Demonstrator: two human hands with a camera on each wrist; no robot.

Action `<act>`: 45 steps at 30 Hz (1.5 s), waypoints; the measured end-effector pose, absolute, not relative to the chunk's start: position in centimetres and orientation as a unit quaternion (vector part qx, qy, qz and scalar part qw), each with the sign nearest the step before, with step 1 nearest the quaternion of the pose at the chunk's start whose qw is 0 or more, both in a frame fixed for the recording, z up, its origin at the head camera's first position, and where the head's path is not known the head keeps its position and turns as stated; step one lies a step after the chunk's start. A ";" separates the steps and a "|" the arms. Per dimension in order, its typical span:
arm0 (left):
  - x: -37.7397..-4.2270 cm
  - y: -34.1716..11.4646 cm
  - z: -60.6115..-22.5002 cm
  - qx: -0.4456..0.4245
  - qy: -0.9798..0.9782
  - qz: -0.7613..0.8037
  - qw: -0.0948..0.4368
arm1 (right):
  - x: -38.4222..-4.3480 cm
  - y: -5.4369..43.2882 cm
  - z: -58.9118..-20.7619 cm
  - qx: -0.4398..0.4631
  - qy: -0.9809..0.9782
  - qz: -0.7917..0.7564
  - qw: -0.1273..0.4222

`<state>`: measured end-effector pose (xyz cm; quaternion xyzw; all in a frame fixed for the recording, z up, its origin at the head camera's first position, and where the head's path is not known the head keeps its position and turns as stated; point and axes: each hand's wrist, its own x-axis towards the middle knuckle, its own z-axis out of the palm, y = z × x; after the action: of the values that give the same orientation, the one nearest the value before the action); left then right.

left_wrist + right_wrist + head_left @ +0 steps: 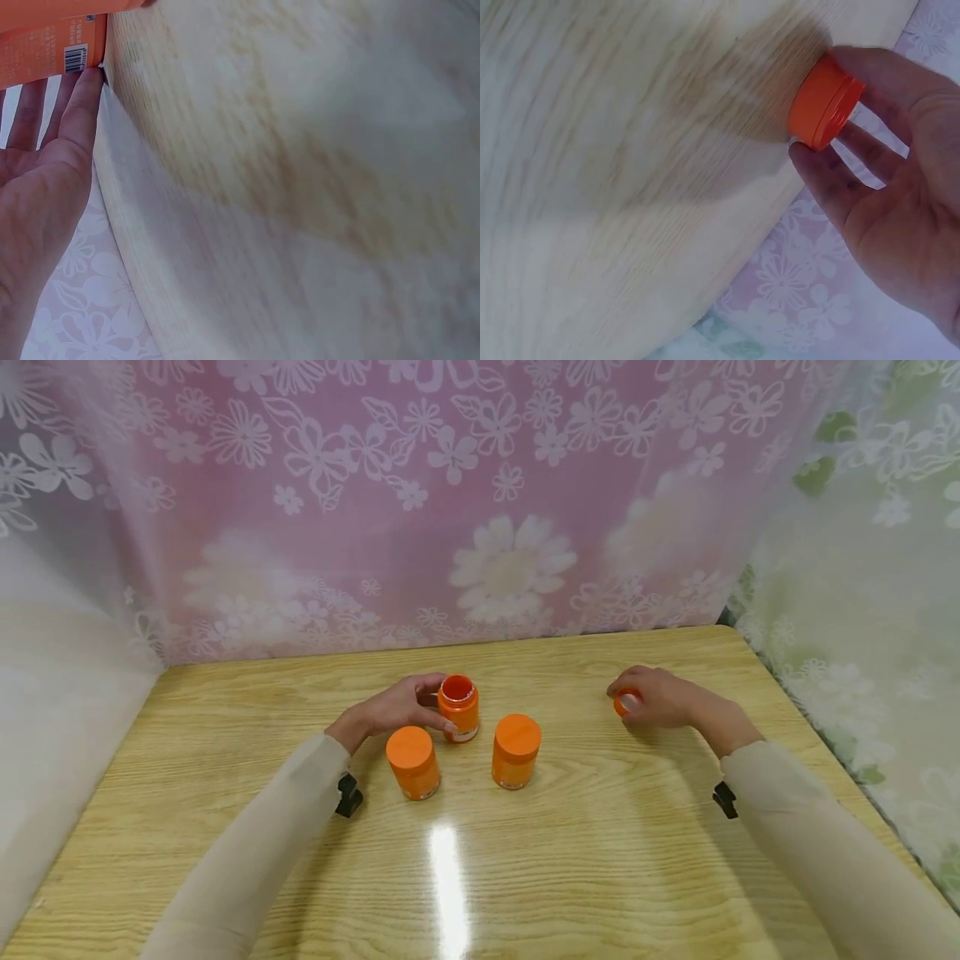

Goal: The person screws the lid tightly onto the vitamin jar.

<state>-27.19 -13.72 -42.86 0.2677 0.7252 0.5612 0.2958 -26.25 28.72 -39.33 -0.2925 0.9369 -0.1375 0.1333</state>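
An orange jar (461, 717) without its lid stands upright on the table, its mouth facing up and its inside red. The left hand (401, 706) holds it from the left, thumb in front and fingers behind; a barcode label on the jar (49, 56) shows above the fingers in the left wrist view. Well to the right, the right hand (663, 697) pinches an orange lid (825, 103) by its rim, low over or on the table. In the head view the lid's pale inside faces up.
Two lidded orange jars stand nearer the person: one jar (414, 764) just below the left hand, another jar (516, 752) right of the uncapped one. They rest on a wood-grain table (585, 860). A pink floral curtain (360, 543) hangs behind the far edge.
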 end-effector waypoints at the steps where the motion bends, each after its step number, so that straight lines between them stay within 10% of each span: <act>1: -27.2 -13.7 -42.9 0.268 0.725 0.562 0.296 | -26.3 28.7 -39.3 -0.297 0.935 -0.139 0.133; 45: -27.3 -13.7 -42.8 0.260 0.722 0.564 0.305 | -25.5 22.4 -29.5 -0.355 0.918 -0.083 0.156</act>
<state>-27.25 -13.69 -42.81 0.2601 0.7224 0.5636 0.3045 -25.51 22.43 -29.51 -0.3552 0.9179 -0.0831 0.1561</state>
